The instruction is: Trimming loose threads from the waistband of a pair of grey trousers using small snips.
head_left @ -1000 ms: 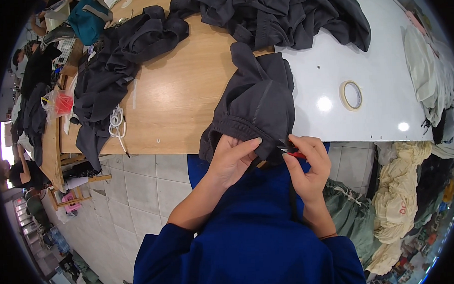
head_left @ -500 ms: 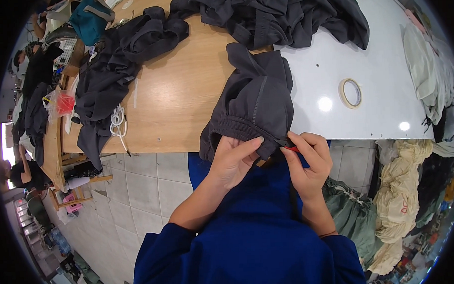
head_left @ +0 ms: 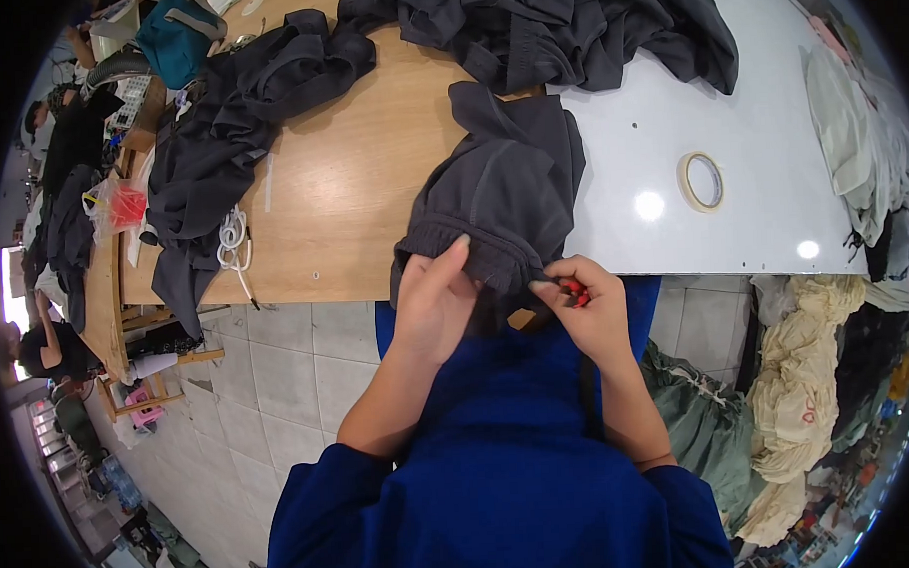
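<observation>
A dark grey garment [head_left: 496,187] lies over the table's near edge, its gathered elastic waistband turned toward me. My left hand [head_left: 430,310] is closed on the left part of that waistband, thumb on top and the other fingers partly hidden inside the opening. At the band's right end, my right hand [head_left: 591,314] pinches the cloth between thumb and forefinger. Tucked in the same hand is a small red and black tool [head_left: 575,292], mostly covered by the fingers, so its kind is unclear.
More dark grey garments [head_left: 566,40] are heaped at the back, and another pile [head_left: 219,142] lies left. A tape roll [head_left: 701,182] rests on the white board at right. White cord [head_left: 235,240] lies near the left edge. Cream cloth bundles [head_left: 804,392] stand below right; people work far left.
Both hands have shifted left, the right one more clearly. The red tool, earlier at the right fingertips by the waistband, now sits back within the fingers. More of the band's front shows.
</observation>
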